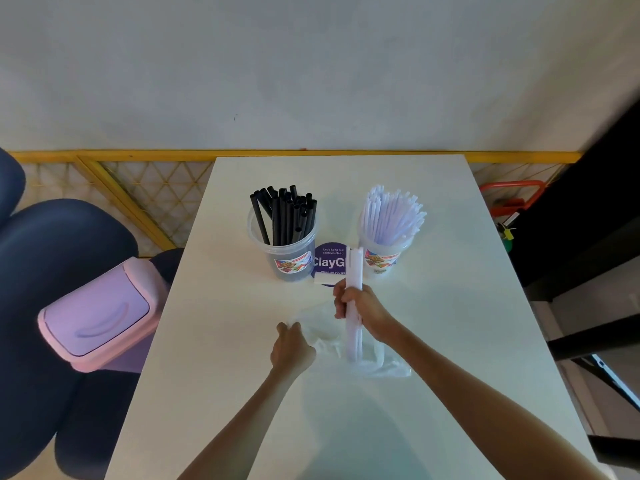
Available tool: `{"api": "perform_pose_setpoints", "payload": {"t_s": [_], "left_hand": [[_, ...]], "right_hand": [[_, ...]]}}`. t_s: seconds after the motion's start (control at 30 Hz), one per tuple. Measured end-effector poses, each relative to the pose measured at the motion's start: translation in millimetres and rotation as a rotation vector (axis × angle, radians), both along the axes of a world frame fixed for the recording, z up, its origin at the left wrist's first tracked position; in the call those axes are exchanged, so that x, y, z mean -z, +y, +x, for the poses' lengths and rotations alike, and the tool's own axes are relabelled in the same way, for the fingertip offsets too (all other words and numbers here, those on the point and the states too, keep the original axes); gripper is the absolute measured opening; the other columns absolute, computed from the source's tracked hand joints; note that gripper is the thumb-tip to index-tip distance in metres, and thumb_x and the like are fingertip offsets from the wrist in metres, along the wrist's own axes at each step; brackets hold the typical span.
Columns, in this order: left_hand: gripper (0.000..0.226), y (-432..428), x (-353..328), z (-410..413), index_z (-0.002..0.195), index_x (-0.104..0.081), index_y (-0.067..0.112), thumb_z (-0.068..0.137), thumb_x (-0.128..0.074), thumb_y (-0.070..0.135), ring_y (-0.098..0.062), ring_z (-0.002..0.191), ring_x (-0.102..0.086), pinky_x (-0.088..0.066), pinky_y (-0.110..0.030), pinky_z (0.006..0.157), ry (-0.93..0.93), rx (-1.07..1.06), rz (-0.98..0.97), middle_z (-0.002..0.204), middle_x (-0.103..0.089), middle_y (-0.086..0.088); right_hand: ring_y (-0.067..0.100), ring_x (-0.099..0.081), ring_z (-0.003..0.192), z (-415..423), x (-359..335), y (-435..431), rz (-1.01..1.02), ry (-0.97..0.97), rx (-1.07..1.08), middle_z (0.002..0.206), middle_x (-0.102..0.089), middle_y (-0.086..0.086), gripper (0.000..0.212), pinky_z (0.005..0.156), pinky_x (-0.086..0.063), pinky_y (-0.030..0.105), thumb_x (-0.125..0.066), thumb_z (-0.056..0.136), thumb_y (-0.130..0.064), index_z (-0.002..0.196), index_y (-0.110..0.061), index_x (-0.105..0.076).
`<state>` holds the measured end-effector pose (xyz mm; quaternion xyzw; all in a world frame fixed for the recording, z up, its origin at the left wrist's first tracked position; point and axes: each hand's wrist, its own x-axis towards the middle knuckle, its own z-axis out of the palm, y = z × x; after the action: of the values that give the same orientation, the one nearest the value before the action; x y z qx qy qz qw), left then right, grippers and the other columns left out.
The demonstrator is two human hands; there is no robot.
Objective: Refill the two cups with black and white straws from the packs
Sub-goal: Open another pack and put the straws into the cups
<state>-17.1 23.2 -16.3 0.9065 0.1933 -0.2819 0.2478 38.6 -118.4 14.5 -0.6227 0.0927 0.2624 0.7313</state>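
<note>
Head view: right hand (360,311) grip clamps white straws (356,268); left hand (292,348) pinches pack (322,329); sign (329,262) reads "ClayG".

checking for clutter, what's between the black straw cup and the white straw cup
Head view: a purple round sign stands between the black straw cup and white straw cup; the white straw bundle in the right hand overlaps its right edge.

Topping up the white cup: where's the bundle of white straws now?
In the head view, the bundle of white straws is gripped by the right hand near the table's centre, just before the white-straw cup, its lower end at the clear pack.
</note>
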Motion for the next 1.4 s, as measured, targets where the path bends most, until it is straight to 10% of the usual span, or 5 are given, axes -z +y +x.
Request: {"api": "perform_pose_setpoints", "payload": {"t_s": [0.23, 0.4, 0.63, 1.03, 1.4], "left_hand": [[0.034, 3, -9, 11, 0.122, -0.054, 0.018, 0.088, -0.052, 0.021, -0.026, 0.130, -0.032, -0.032, -0.037, 0.101, -0.222, -0.022, 0.044, 0.138, -0.034, -0.008], [0.011, -14, -48, 36, 0.090, -0.065, 0.007, 0.090, -0.055, 0.009, -0.015, 0.090, -0.059, -0.039, -0.019, 0.074, -0.745, -0.137, -0.356, 0.094, -0.064, -0.003], [0.030, -48, -99, 70, 0.069, -0.054, 0.013, 0.093, -0.053, 0.031, -0.018, 0.064, -0.052, -0.045, -0.033, 0.071, -0.397, -0.189, -0.953, 0.058, -0.053, 0.008], [0.016, -85, -113, 85, 0.086, -0.061, 0.003, 0.091, -0.057, 0.018, -0.014, 0.036, -0.051, -0.044, -0.018, 0.044, -0.171, -0.238, -1.014, 0.063, -0.063, -0.010], [0.022, -85, -117, 116, 0.103, -0.059, -0.001, 0.096, -0.049, 0.017, -0.017, 0.064, -0.069, -0.057, -0.026, 0.059, -0.189, -0.339, -1.025, 0.077, -0.073, -0.005]], "right_hand": [[0.011, -0.040, 0.040, 15, -21, -13, 0.330, 0.188, 0.127, 0.047, -0.044, -0.001, 0.016, 0.049, -0.041, 0.022, -0.037, 0.076, -0.004, 0.080, -0.010, -0.051], [0.007, -0.032, 0.035, 19, -36, -21, 0.435, 0.275, 0.085, 0.045, -0.037, -0.005, 0.028, 0.041, -0.035, 0.017, -0.025, 0.085, -0.002, 0.079, -0.014, -0.051], [0.003, -0.032, 0.036, 11, -58, -40, 0.489, 0.272, -0.180, 0.048, -0.038, -0.007, 0.014, 0.036, -0.032, 0.014, -0.035, 0.081, -0.009, 0.079, -0.015, -0.048], [0.009, -0.050, 0.049, 7, -61, -86, 0.431, 0.218, -0.218, 0.070, -0.064, 0.001, 0.030, 0.051, -0.047, 0.019, -0.046, 0.075, -0.018, 0.099, -0.009, -0.062], [0.018, -0.069, 0.090, 18, -56, -106, 0.483, 0.173, -0.320, 0.111, -0.070, 0.008, 0.043, 0.081, -0.056, 0.031, -0.038, 0.084, -0.023, 0.120, -0.006, -0.055]]}}
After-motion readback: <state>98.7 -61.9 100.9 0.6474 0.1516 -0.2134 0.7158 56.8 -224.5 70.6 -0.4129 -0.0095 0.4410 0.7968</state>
